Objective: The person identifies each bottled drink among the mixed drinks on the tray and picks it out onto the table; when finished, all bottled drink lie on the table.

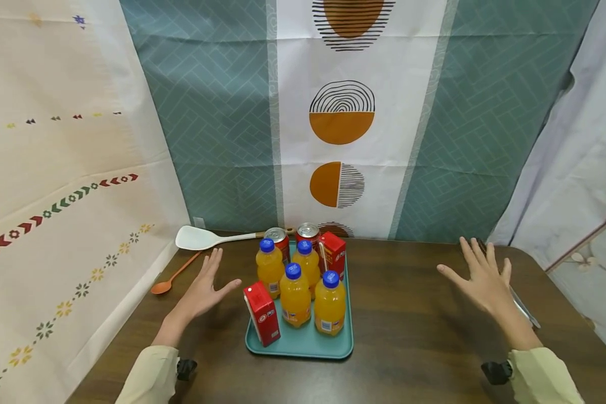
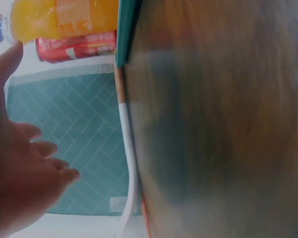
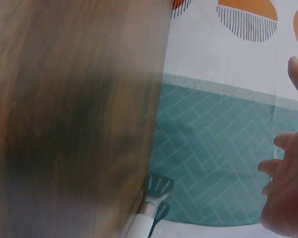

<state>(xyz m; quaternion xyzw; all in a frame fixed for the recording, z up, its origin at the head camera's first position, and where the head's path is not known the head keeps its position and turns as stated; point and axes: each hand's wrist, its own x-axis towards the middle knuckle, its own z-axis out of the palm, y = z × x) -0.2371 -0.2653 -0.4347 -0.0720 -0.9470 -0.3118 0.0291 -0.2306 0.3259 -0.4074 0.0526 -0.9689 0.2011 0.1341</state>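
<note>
My left hand (image 1: 200, 293) is held with fingers spread, left of a teal tray (image 1: 308, 349), holding nothing. On the tray stand several bottles of orange drink (image 1: 330, 306) with blue caps, two red cans (image 1: 308, 231) at the back, and two red drink cartons. The front carton (image 1: 262, 315) leans at the tray's left side; the other carton (image 1: 333, 253) is at the back right. Far to the right of the tray, my right hand (image 1: 482, 280) also has its fingers spread and holds nothing. It partly covers some utensils in the head view.
Along the table's back left lies a white turner (image 1: 199, 238), with an orange spoon (image 1: 163, 287) before it. A slotted utensil (image 3: 159, 186) lies at the right side. Hanging cloths (image 1: 222, 112) border the brown table (image 1: 404, 336) at the back and sides.
</note>
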